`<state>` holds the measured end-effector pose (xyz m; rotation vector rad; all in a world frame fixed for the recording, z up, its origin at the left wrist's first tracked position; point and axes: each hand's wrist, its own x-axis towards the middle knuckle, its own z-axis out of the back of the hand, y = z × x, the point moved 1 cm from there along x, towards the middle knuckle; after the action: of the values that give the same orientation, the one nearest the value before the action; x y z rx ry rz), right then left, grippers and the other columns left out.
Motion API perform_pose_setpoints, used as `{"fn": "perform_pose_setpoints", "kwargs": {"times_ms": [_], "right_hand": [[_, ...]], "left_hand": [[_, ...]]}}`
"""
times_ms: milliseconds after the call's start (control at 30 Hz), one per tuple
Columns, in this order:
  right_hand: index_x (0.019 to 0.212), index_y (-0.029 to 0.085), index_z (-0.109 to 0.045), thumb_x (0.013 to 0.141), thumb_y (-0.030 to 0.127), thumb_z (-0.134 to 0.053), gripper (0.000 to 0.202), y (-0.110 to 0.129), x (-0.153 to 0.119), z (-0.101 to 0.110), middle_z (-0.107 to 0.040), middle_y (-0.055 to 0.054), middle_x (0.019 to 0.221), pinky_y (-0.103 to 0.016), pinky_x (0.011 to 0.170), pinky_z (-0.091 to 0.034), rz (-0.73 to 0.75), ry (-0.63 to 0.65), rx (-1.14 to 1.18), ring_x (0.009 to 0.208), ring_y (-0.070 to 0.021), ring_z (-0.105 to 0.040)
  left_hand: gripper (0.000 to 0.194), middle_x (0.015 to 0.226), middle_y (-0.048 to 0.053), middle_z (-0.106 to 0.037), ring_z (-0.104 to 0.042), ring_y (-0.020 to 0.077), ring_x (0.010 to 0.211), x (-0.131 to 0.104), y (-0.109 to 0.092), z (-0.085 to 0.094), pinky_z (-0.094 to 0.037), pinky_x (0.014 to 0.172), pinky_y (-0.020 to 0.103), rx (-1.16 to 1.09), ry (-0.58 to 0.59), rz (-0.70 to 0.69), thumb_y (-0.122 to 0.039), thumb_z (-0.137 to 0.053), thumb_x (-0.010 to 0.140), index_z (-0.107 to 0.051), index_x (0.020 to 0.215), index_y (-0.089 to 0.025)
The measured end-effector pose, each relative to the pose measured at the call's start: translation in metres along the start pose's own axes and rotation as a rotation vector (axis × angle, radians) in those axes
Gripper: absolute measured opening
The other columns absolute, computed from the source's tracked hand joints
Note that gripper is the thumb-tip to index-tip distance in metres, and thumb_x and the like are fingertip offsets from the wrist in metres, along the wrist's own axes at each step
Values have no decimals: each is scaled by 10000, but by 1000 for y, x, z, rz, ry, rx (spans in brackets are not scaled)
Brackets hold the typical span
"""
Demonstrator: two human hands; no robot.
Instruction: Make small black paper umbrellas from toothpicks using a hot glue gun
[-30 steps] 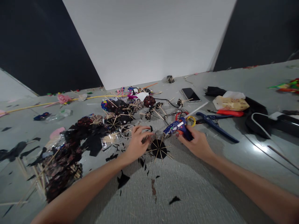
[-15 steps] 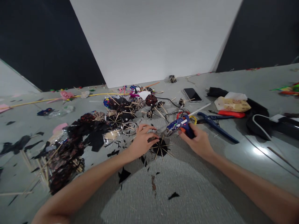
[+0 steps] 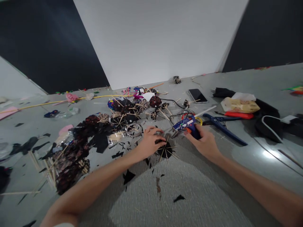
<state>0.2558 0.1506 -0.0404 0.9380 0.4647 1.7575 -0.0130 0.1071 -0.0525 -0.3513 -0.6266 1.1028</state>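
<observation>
A round black piece with thin wooden sticks spread like spokes (image 3: 165,151) lies on the grey floor in front of me. At its upper left edge is my left hand (image 3: 151,142), its fingers curled and bent over the sticks; what the fingertips pinch is too small to make out. My right hand (image 3: 202,138) is wrapped round the handle of a blue glue gun (image 3: 186,124). The gun's nozzle points left, just above the black piece. A pale glue stick (image 3: 205,111) sticks out of the gun's back end.
Spiky black-and-stick pieces (image 3: 126,108) and dark crumpled material (image 3: 73,157) lie to the left. A phone (image 3: 198,95), blue-handled pliers (image 3: 223,129), a wipes packet (image 3: 240,105) and a red cutter (image 3: 239,115) are at the right. A white board (image 3: 161,41) stands behind.
The whole view has shifted slightly, so things appear a little further right. Both hands keep nearly the same pose, and the glue gun stays beside the black piece.
</observation>
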Motion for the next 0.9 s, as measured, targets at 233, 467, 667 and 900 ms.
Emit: {"fn": "perform_pose_setpoints", "kwargs": {"times_ms": [233, 467, 667, 900], "right_hand": [[804, 232, -560, 895, 544, -685, 348, -1, 0, 0, -597, 10, 690, -281, 588, -374, 17, -7, -19, 632, -156, -507], [789, 233, -560, 891, 554, -670, 355, 3, 1, 1, -604, 5, 686, -287, 595, -378, 11, 6, -11, 629, -158, -522], [808, 229, -583, 892, 562, -677, 356, 0, 1, 0, -614, -1, 694, -287, 595, -387, -4, 16, -22, 640, -165, -534], [827, 225, -596, 892, 532, -679, 325, 0, 1, 1, -630, -4, 717, -283, 613, -399, -4, 22, -21, 657, -168, -544]], "left_hand": [[125, 1283, 47, -718, -488, 301, 1320, -1, 0, -6, -375, 1157, 539, -3, 7, -24, -354, -743, 941, -843, 944, -280], [146, 1198, 71, -738, -523, 289, 1250, 1, -3, -6, -398, 1125, 510, -61, -6, -17, -323, -712, 966, -820, 934, -229], [96, 1105, 81, -744, -556, 275, 1184, 3, 0, -6, -431, 1093, 476, -133, -42, -6, -242, -696, 970, -772, 937, -194], [65, 1066, 85, -727, -574, 263, 1125, 5, 3, -2, -467, 1035, 439, -169, -121, 5, -194, -669, 969, -709, 917, -196]]}}
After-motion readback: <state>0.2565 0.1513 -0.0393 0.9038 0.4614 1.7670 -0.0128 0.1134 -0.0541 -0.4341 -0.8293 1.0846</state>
